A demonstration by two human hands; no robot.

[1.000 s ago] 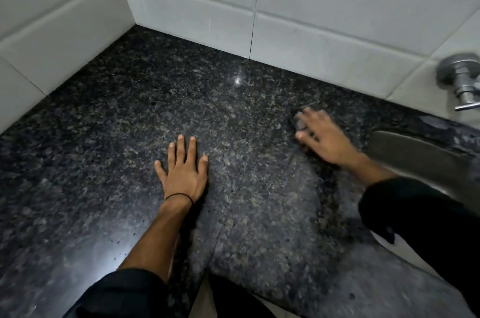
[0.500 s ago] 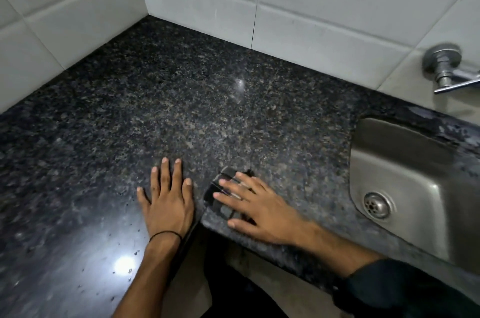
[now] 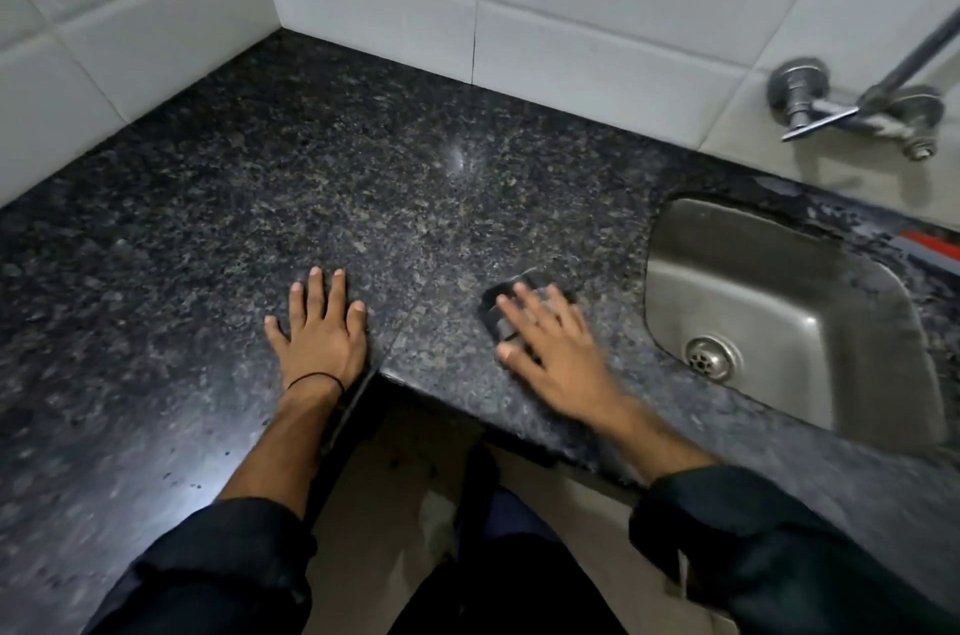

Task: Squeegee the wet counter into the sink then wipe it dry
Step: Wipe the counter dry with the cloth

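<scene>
Granite counter point(image 3: 363, 177) fills my view, white tiles point(image 3: 597, 21) behind. At 9 o'clock, my left hand point(image 3: 322, 328) lies flat on it, fingers point(image 3: 336, 291) straight, holding nothing. My right hand point(image 3: 556, 348) has slid toward 3 o'clock in the last half second, fingers point(image 3: 524, 307) spread, pressing a dark pad point(image 3: 498, 307) (squeegee or cloth, too blurred to tell). I judge this pass is heading for the sink point(image 3: 779, 296), near at 3 o'clock.
</scene>
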